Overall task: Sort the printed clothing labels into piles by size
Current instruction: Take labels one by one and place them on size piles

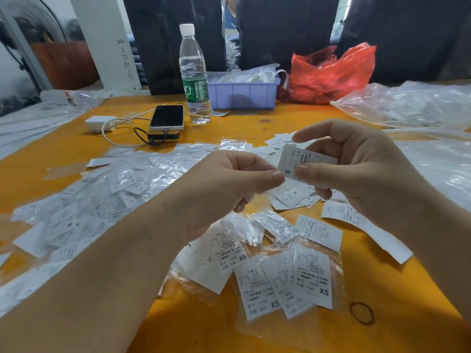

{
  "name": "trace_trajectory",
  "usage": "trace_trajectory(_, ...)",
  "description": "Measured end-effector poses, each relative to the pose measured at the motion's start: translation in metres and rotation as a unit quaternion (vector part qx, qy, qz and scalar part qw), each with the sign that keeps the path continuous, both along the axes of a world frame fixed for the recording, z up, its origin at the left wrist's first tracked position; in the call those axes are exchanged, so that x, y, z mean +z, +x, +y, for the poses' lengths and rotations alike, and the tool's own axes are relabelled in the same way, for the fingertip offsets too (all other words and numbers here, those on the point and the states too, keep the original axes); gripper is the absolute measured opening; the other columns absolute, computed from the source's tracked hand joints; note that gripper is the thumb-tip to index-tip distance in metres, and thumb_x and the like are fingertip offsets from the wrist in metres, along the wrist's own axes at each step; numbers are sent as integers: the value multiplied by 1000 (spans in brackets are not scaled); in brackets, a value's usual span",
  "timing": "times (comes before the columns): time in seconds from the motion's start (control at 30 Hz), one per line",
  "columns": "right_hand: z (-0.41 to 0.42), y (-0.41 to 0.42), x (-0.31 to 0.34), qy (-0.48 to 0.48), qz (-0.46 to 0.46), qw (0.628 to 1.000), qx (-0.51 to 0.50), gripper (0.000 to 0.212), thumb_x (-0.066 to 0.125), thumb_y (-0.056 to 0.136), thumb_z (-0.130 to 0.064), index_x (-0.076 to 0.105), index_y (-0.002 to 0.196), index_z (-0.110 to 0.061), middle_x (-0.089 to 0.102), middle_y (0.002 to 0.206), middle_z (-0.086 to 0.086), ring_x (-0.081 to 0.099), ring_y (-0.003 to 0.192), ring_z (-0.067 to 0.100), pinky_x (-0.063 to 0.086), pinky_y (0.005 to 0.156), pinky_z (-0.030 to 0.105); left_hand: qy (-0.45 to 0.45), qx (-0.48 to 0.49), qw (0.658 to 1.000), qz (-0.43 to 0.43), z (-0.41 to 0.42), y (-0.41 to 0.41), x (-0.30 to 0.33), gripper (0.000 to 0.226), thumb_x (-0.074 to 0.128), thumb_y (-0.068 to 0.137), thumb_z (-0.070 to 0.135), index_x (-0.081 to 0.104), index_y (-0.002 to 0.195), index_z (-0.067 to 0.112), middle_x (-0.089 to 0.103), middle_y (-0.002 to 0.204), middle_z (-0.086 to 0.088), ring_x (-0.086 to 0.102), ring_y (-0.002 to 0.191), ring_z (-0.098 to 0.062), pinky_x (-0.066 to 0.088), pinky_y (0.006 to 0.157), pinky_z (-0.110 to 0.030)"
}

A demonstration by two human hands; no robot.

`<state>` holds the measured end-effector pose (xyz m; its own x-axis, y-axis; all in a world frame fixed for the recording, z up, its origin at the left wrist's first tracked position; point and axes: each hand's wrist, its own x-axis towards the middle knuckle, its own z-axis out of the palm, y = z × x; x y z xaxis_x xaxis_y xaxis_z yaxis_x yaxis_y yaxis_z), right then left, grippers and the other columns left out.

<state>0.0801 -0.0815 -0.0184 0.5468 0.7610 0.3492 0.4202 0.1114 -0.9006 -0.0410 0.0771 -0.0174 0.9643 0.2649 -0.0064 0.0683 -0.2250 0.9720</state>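
Up above the middle of the orange table (254,123), both hands meet on one printed label (293,163). The right hand (356,169) pinches it between thumb and forefinger, with a bold "S" showing just beside the thumb tip. The left hand (229,179) is curled, its thumb and forefinger closing on the label's near edge, though whether they truly grip it or only touch is hard to tell.

Below the hands, toward the near edge, lies a small pile of labels in clear sleeves (288,281), three reading "XS". A loose heap of sleeved labels (102,200) spreads toward the left edge; an "M" is legible there, and another "M" on labels under the right hand. A dark rubber band (362,313) lies near the near right corner.

At the far side stand a green-labelled water bottle (195,75), a phone (167,117) on a cable, a lilac bin (244,93) and a red plastic bag (328,72).
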Motion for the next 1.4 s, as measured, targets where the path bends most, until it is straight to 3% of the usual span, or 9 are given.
trace_trajectory(0.17, -1, 1, 1, -1, 1, 1000, 5, 35, 75, 71, -9, 65, 104, -17, 72, 81, 8, 52, 56, 23, 49, 50, 26, -9, 15, 1000, -10, -1, 0, 1, 26, 72, 67, 32, 75, 84, 13, 52, 53, 6, 41, 47, -7, 38, 46, -17)
trace_trajectory(0.3, -1, 3, 1, 31, -3, 999, -40, 30, 74, 79, 1, 66, 99, -20, 71, 75, 1, 49, 54, 22, 49, 49, 24, -9, 34, 999, -12, 1, 0, 2, 17, 73, 75, 25, 73, 85, 11, 51, 53, 6, 41, 48, -8, 38, 49, -21)
trace_trajectory(0.43, -1, 4, 1, 28, 1, 998, -55, 30, 74, 79, 0, 66, 98, -21, 71, 76, 0, 50, 55, 21, 47, 50, 22, -15, 45, 999, -17, 1, 1, 1, 7, 73, 80, 20, 70, 79, 13, 49, 52, 6, 40, 48, -8, 38, 52, -24)
trace_trajectory(0.8, -2, 1, 3, 32, 36, 999, -2, 36, 83, 63, -9, 68, 95, -19, 71, 79, 4, 51, 60, 25, 48, 50, 26, -6, 56, 998, -14, 0, 2, 0, 9, 74, 78, 21, 69, 76, 15, 50, 51, 7, 41, 46, -7, 41, 49, -21)
trace_trajectory(1.1, -1, 5, 2, 46, 47, 998, -2, 24, 75, 65, -14, 70, 88, -21, 71, 82, 4, 56, 61, 17, 46, 50, 25, 3, 54, 998, -11, 1, 1, 1, 12, 76, 71, 27, 70, 74, 17, 50, 53, 4, 42, 48, -8, 42, 53, -25)
trace_trajectory(1.3, -1, 3, 1, 17, 39, 999, 15, 34, 83, 63, -9, 69, 93, -16, 71, 85, 10, 54, 63, 22, 46, 50, 27, 4, 49, 999, -9, -1, 1, 2, 25, 75, 58, 35, 69, 75, 16, 51, 53, 5, 43, 47, -7, 42, 53, -23)
trace_trajectory(1.4, -1, 1, 1, 10, 49, 999, 21, 32, 76, 62, -16, 68, 94, -14, 72, 85, 12, 54, 62, 21, 46, 49, 26, 6, 52, 999, -4, -1, 1, 3, 25, 75, 57, 34, 69, 75, 17, 54, 54, 5, 43, 47, -5, 43, 52, -23)
